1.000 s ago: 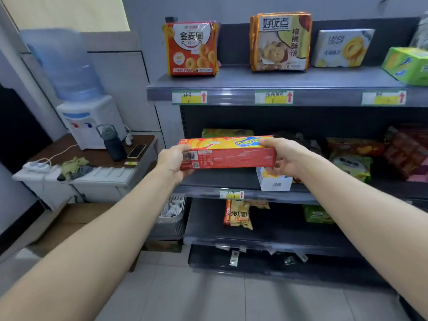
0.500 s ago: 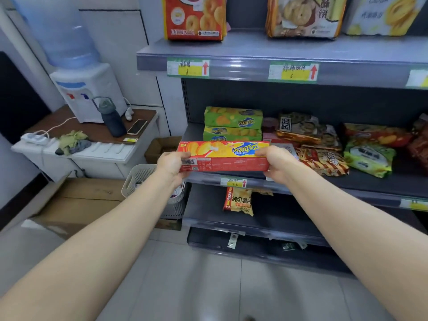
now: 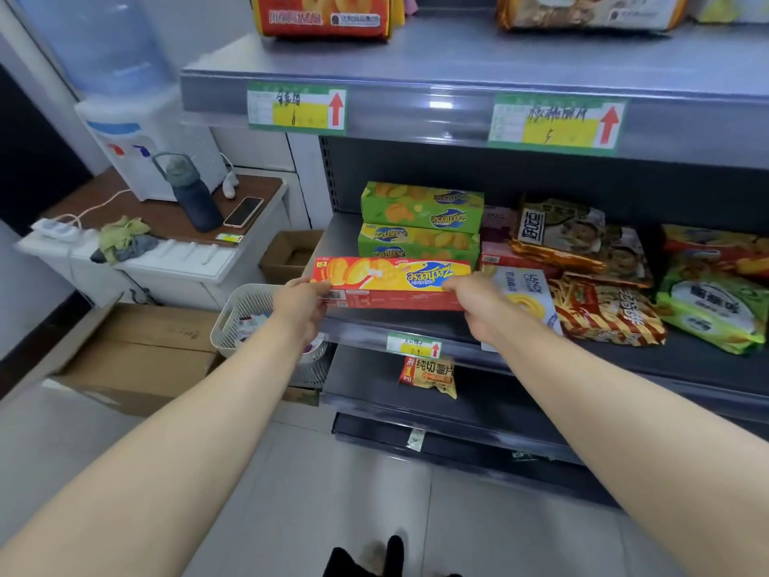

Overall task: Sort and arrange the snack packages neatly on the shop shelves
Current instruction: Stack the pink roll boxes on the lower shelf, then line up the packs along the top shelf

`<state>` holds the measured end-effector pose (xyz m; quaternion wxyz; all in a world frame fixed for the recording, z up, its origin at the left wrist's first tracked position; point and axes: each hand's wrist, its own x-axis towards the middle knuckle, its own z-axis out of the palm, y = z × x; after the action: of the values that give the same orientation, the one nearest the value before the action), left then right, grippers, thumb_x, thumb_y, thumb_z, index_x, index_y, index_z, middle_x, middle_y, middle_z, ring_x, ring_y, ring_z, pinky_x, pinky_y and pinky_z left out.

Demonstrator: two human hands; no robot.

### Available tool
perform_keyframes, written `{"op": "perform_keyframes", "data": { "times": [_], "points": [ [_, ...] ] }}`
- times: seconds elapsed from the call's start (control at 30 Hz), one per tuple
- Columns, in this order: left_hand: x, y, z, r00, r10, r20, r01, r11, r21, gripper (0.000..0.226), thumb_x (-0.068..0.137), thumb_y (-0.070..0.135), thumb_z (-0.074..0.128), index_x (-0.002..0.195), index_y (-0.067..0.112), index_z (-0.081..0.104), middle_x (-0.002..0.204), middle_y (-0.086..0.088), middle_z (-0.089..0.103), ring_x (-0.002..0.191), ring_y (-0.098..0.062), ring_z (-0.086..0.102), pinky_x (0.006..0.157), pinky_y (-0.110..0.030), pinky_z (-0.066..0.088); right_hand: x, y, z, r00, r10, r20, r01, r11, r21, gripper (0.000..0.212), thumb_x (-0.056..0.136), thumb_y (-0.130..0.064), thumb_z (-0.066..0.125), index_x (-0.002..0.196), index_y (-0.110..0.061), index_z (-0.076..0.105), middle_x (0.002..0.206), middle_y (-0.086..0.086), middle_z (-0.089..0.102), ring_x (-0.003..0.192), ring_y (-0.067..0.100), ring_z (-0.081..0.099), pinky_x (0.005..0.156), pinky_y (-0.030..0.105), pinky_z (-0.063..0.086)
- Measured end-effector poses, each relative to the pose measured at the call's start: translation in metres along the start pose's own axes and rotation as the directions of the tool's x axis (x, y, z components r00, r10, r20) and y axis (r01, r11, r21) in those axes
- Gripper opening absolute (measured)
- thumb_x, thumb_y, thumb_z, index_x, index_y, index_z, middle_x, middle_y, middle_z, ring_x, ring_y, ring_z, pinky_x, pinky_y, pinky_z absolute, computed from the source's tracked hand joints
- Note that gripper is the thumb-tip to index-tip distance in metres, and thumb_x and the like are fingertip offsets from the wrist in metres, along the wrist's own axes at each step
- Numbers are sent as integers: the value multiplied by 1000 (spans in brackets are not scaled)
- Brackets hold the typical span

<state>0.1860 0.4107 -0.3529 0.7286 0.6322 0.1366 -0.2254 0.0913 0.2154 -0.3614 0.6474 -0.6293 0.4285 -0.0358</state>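
Even indoor light, soft blur, wide-angle distortion

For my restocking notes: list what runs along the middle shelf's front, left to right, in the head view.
Held red Zecheese box → white cookie box → red-striped fries bag → green bag.

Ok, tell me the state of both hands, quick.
Left hand: gripping the left end of the red Zecheese box.
Right hand: gripping that box's right end.
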Motion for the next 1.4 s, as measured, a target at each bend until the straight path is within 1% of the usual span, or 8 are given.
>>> {"op": "perform_keyframes", "data": {
  "times": [0.13, 0.27, 0.4, 0.57, 0.97, 1.13, 1.23, 1.4],
  "points": [
    [30, -3, 9, 999, -44, -9, 44, 999, 23, 39, 91, -8, 49, 129, -3, 47, 97, -12, 61, 69, -12, 57, 53, -16, 48, 23, 3, 6, 995, 45, -84, -51, 997, -66, 61, 87, -16, 57, 142, -9, 31, 141, 10, 42, 125, 28, 43, 93, 35, 36],
    [58, 0, 19, 996, -82, -18, 83, 994, 65, 39, 91, -5, 50, 130, -2, 48, 124, -20, 59, 71, -13, 58, 53, -17, 50, 41, 1, 11, 984, 46, -173, -66, 992, -109, 55, 87, -19, 58, 136, -7, 38, 138, 11, 41, 119, 28, 46, 94, 33, 40],
    [81, 0, 29, 996, -86, -1, 86, 993, 75, 40, 91, -5, 50, 131, 0, 47, 109, -15, 60, 70, -13, 58, 52, -17, 47, 58, 2, 15, 981, 21, -194, -44, 992, -115, 40, 87, -15, 55, 125, -8, 44, 131, 12, 47, 107, 25, 46, 83, 30, 36],
    [100, -10, 43, 991, -124, 52, 118, 987, 111, 42, 89, -10, 50, 131, -3, 49, 125, -22, 59, 96, -26, 58, 84, -30, 48, 73, 9, 16, 976, 49, -212, -59, 997, -43, 40, 88, -13, 55, 125, -14, 39, 130, 8, 48, 111, 25, 46, 88, 33, 37],
    [115, -12, 48, 985, -119, 123, 94, 977, 192, 45, 87, -12, 50, 131, -2, 49, 124, -18, 59, 101, -24, 56, 89, -30, 46, 67, 1, 17, 976, -61, -209, 74, 996, 56, 42, 93, -3, 45, 134, -4, 42, 133, 19, 51, 96, 18, 48, 79, 31, 40],
    [101, -1, 47, 999, -50, 14, 43, 958, 284, 59, 90, 1, 55, 144, 6, 33, 137, -15, 49, 123, -27, 48, 94, -30, 40, 48, -3, 16, 921, -165, -353, 132, 984, -117, 48, 88, 5, 37, 132, -10, 49, 127, 11, 57, 92, 24, 57, 70, 27, 48],
    [82, 8, 57, 993, 85, -86, -57, 956, 288, 41, 91, 1, 50, 131, 5, 47, 123, -15, 57, 106, -27, 56, 79, -28, 42, 34, -8, -4, 878, -270, -396, 215, 960, -179, 45, 87, 7, 40, 125, -8, 58, 117, 10, 61, 93, 19, 53, 71, 20, 38],
    [41, 9, 95, 991, 91, 102, -116, 954, 276, 22, 89, -6, 46, 99, 11, 57, 83, -7, 58, 78, -21, 54, 69, -27, 42, 6, -14, -56, 828, -237, -509, 207, 971, -117, 38, 87, 9, 41, 115, -1, 64, 113, 12, 64, 100, 21, 55, 80, 21, 37]
  ]
}}
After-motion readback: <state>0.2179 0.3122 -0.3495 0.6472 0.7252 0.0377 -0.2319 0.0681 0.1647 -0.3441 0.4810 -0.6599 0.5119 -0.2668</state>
